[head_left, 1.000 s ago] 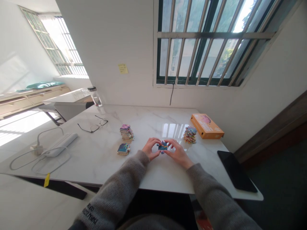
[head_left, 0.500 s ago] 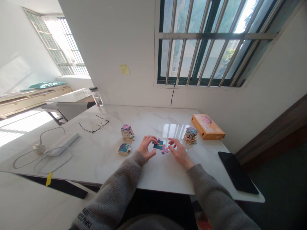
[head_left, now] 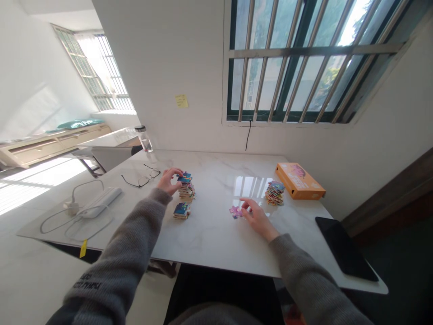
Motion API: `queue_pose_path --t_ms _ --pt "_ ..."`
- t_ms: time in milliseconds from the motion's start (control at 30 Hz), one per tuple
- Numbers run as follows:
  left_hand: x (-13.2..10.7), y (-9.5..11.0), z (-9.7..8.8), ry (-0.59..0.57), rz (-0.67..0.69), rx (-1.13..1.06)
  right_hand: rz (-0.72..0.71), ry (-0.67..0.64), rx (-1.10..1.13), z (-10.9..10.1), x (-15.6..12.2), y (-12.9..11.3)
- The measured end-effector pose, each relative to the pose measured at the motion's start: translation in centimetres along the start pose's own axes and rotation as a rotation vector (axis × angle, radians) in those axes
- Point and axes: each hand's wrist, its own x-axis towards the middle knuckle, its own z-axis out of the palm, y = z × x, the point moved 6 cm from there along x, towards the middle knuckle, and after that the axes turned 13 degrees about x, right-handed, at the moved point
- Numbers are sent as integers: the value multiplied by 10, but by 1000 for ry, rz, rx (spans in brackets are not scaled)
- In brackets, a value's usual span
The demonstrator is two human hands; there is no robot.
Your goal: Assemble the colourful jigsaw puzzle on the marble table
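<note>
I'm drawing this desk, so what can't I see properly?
All from the head view:
Flat blue cardboard jigsaw piece: partly hidden by the left hand.
Square yellow paper note: writing too small.
Tall multicoloured cardboard stack near the left hand: layers too small to count.
Grey knitted right sleeve: cut off by the bottom edge.

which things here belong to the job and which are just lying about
Belongs, it seems:
blue jigsaw piece at the left hand
pink jigsaw piece by the right hand
tall colourful jigsaw stack
short blue jigsaw stack
untidy multicoloured jigsaw stack
orange rectangular box, perhaps

Just lying about:
thin black glasses
white oblong power strip
black rectangular device
clear lidded bottle
</note>
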Motion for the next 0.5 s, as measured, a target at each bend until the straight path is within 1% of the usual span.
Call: queue_pose_path --t_ms 100,267,500 --pt "0 -13 5 -13 -34 -17 19 -13 9 2 -1 0" --pt "-1 -25 13 -48 -114 -87 32 -8 -10 1 -2 -2" --pt "0 -42 25 -98 -135 -138 39 0 -18 1 -1 0"
